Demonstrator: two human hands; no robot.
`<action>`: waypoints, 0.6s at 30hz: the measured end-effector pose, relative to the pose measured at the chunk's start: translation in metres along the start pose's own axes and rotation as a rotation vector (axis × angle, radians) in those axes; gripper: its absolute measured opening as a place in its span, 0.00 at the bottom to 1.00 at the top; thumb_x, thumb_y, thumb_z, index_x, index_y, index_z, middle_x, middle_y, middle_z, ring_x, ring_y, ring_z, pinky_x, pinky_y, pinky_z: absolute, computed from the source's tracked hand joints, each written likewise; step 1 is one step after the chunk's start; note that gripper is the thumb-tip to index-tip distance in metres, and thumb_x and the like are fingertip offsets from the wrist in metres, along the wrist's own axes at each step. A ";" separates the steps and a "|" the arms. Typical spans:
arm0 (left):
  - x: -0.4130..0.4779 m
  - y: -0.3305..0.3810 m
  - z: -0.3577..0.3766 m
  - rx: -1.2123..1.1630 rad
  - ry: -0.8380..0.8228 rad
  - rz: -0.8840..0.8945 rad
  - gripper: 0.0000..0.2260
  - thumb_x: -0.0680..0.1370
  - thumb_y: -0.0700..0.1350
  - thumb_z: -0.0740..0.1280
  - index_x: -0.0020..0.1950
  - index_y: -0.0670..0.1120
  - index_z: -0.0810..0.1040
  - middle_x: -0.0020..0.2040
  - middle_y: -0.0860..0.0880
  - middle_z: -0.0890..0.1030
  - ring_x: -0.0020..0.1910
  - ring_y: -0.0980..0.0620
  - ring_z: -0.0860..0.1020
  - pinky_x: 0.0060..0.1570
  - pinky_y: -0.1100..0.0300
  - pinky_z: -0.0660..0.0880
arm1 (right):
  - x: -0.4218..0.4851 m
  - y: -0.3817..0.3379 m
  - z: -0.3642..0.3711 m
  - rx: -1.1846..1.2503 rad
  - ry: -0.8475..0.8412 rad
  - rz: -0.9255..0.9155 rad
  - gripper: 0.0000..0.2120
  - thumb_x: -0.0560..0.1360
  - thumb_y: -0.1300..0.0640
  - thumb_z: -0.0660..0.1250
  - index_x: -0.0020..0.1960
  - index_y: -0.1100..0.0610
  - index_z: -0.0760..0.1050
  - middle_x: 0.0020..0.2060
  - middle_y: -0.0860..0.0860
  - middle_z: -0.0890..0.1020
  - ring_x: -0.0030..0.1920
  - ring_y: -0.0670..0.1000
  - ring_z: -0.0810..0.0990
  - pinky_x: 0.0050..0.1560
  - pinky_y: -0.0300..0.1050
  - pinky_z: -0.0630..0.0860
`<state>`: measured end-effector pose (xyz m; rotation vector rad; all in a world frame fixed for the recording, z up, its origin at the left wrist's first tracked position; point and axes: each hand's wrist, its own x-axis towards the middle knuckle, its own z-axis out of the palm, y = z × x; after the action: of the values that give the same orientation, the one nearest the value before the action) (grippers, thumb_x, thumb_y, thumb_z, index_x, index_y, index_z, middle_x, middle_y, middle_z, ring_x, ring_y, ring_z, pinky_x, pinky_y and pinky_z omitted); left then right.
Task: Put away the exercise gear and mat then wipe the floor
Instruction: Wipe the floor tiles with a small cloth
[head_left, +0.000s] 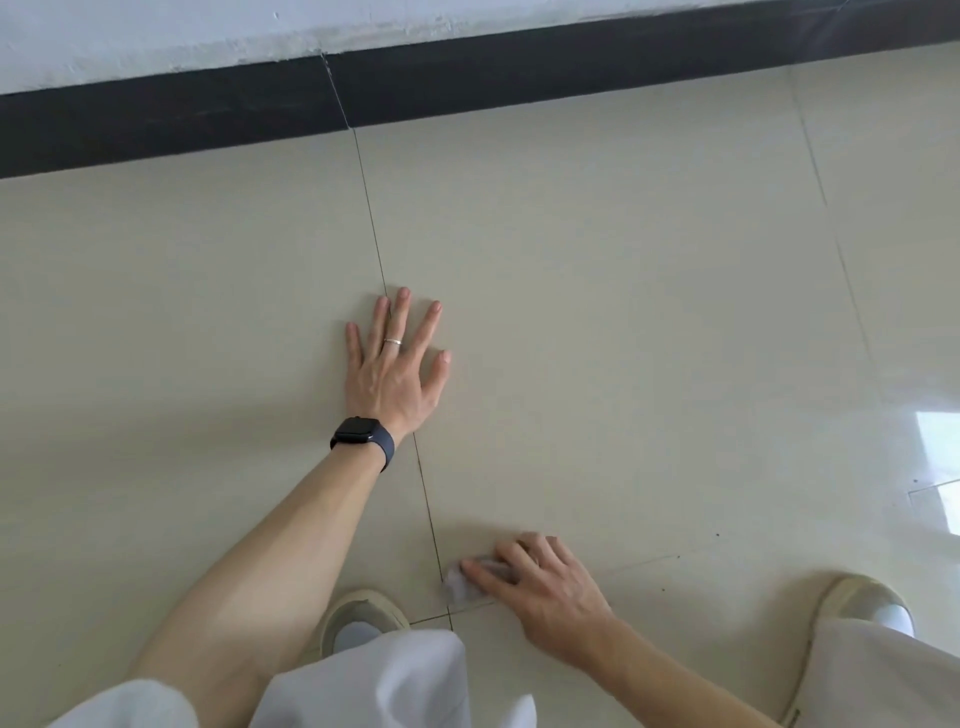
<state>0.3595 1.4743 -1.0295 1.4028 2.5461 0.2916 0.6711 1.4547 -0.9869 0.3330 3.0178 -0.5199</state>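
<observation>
The beige tiled floor (623, 312) fills the view. My left hand (395, 374) lies flat on it with fingers spread, a ring on one finger and a dark watch on the wrist. Lower down, near a tile joint, my right hand (550, 587) presses a small grey cloth (456, 586) against the floor. Its fingers lie over the cloth, and only the cloth's left end shows. No exercise gear or mat is in view.
A dark skirting board (467, 88) runs along the foot of a white wall (156, 36) at the top. My two light shoes (358, 618) (857, 597) and pale trouser legs are at the bottom. A bright window reflection (935, 467) and a few dark specks lie at the right.
</observation>
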 end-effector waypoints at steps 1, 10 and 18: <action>0.001 0.000 -0.001 0.005 -0.011 0.000 0.27 0.81 0.60 0.51 0.80 0.58 0.58 0.82 0.49 0.53 0.80 0.44 0.53 0.74 0.34 0.52 | 0.001 0.006 -0.002 -0.009 -0.016 -0.074 0.32 0.69 0.60 0.62 0.72 0.44 0.70 0.52 0.50 0.75 0.48 0.55 0.74 0.45 0.48 0.75; -0.005 -0.003 -0.009 -0.032 -0.077 0.040 0.27 0.81 0.59 0.53 0.80 0.57 0.59 0.82 0.48 0.53 0.80 0.45 0.52 0.75 0.36 0.52 | 0.063 0.037 -0.022 0.057 0.198 0.570 0.30 0.72 0.60 0.64 0.74 0.46 0.70 0.51 0.54 0.74 0.45 0.59 0.72 0.43 0.51 0.71; -0.078 -0.074 -0.025 0.033 -0.058 -0.043 0.26 0.82 0.59 0.53 0.80 0.60 0.57 0.82 0.50 0.51 0.81 0.47 0.52 0.76 0.39 0.53 | 0.095 0.018 -0.004 -0.066 -0.020 -0.307 0.27 0.71 0.58 0.61 0.69 0.45 0.72 0.47 0.50 0.76 0.45 0.55 0.74 0.47 0.50 0.70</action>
<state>0.3332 1.3678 -1.0186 1.3453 2.5421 0.1998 0.5821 1.4922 -0.9980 -0.1424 3.0726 -0.4355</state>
